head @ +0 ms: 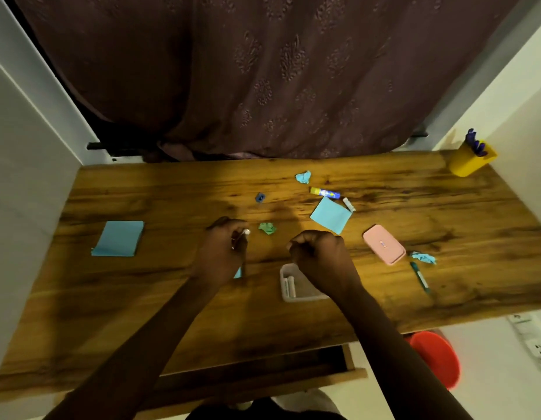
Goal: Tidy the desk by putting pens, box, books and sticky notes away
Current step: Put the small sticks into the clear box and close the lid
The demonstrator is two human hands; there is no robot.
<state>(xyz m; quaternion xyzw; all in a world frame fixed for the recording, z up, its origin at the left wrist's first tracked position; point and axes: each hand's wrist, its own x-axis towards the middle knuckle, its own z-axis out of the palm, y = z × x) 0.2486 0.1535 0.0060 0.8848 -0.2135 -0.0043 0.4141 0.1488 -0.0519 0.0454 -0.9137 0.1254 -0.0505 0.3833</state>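
My left hand [225, 250] is closed around a thin pen [244, 234] whose silvery tip pokes out above the fingers; a scrap of blue paper [238, 272] shows under the wrist. My right hand [319, 257] is a fist over the open pink box base [288, 287]; whether it holds anything is hidden. The pink box lid [383, 244] lies to the right. A blue sticky-note pad [119, 238] sits at the left, a loose blue note [331, 215] right of centre. A teal pen [420, 277] lies near the right front edge.
Crumpled notes lie about: blue [303, 176], green [267, 228], blue [423, 257]. A glue stick [325, 192], its white cap [348, 204] and a blue sharpener [259, 197] sit mid-desk. A yellow pen cup [470, 160] stands far right. A drawer [263, 371] is open below; a red bin [435, 357] stands on the floor.
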